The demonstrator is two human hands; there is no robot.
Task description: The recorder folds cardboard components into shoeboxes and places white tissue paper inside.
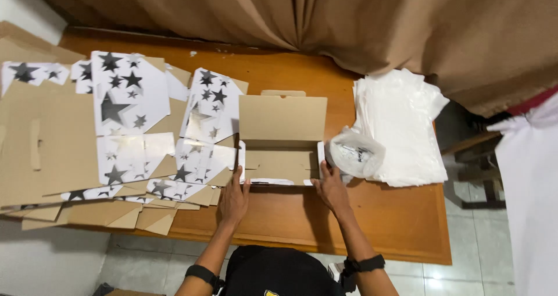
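"Where is the open brown cardboard box (282,142) with its lid up?"

"Near the front edge of the wooden table (378,220), beside the flat star-printed box sheets (131,127). The left hand (233,198) and right hand (331,190) press flat on its front wall, fingers spread."

"What helps the person do it well?"

"Pushing both sides evenly, probably, so the wall stays straight."
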